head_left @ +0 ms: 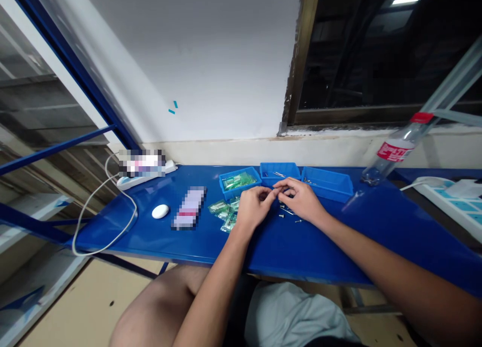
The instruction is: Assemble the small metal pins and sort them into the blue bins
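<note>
My left hand (254, 207) and my right hand (299, 199) meet above a blue tabletop (312, 246), their fingertips close together. Anything between the fingers is too small or hidden to make out. Just behind them stand several blue plastic bins: the left bin (240, 182) holds green circuit boards, the middle bin (279, 170) holds thin metal pieces, and the right bin (327, 184) has small metal parts at one end. Small screws (288, 213) lie under my right hand. Green boards in clear bags (226, 212) lie beside my left hand.
Left of the hands are a blurred flat box (189, 207), a white oval object (160, 211) and a white power strip (145, 175) with a looping cable. A plastic bottle (395, 148) leans at the back right. Another power strip (448, 201) sits lower right.
</note>
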{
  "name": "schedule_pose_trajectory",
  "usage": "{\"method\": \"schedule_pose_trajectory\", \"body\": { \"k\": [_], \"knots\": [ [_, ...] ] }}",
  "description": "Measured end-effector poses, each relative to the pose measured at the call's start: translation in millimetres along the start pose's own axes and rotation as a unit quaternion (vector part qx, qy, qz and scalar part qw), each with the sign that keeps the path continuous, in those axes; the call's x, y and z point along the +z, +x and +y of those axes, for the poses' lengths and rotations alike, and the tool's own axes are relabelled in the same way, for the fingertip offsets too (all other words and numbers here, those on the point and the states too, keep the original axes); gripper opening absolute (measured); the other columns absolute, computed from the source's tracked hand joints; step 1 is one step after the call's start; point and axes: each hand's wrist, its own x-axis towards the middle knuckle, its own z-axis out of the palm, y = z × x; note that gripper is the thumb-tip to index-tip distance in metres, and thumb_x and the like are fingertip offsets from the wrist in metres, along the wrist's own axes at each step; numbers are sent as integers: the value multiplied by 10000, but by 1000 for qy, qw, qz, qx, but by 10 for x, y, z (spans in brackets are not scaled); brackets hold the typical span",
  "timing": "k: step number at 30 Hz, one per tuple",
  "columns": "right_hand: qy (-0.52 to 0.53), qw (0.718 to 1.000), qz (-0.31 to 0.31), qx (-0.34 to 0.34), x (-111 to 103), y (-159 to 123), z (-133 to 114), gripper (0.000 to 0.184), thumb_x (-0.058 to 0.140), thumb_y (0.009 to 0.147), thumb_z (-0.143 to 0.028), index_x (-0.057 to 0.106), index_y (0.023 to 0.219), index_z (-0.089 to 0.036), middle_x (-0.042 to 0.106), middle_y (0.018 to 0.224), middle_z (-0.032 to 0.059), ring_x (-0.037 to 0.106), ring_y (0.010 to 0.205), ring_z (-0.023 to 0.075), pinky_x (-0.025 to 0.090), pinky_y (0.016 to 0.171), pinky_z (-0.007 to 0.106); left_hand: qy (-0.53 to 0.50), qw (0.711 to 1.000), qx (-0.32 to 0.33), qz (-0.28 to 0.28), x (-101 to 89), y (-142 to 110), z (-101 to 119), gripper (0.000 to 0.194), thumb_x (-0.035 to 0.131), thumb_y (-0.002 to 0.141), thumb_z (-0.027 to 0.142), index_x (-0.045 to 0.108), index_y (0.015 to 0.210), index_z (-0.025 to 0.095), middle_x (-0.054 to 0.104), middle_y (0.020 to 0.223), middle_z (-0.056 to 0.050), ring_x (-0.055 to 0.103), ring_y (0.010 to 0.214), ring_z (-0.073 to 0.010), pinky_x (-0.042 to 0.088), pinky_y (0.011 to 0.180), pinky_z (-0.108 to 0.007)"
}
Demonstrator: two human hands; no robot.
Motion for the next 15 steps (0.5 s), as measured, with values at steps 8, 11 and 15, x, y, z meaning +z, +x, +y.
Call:
{"method": "schedule_pose_trajectory", "body": {
  "k": [8,11,15],
  "knots": [
    [10,999,-21,-46,-24,15,-27,134,687,918,-305,777,988,-235,738,1097,82,728,1041,248,638,900,399,-19,999,-29,-5,11,6,-27,140,706,948,215,822,1023,195,837,1002,-45,800,892,-204,615,827,-283],
    [18,1000,-3,-13,-14,-1,-40,162,710,923,-357,776,1003,-233,774,1062,74,753,962,243,642,892,412,-32,998,-47,-3,14,4,-11,131,707,939,205,816,1010,190,838,983,-42,806,876,-202,628,823,-285],
    [55,998,20,27,11,-12,0,230,753,902,-427,765,1014,-226,790,985,70,762,914,253,648,846,413,-29,998,-60,-7,16,-2,14,122,713,926,195,812,996,181,838,950,-45,808,852,-200,635,787,-275]
  ]
}}
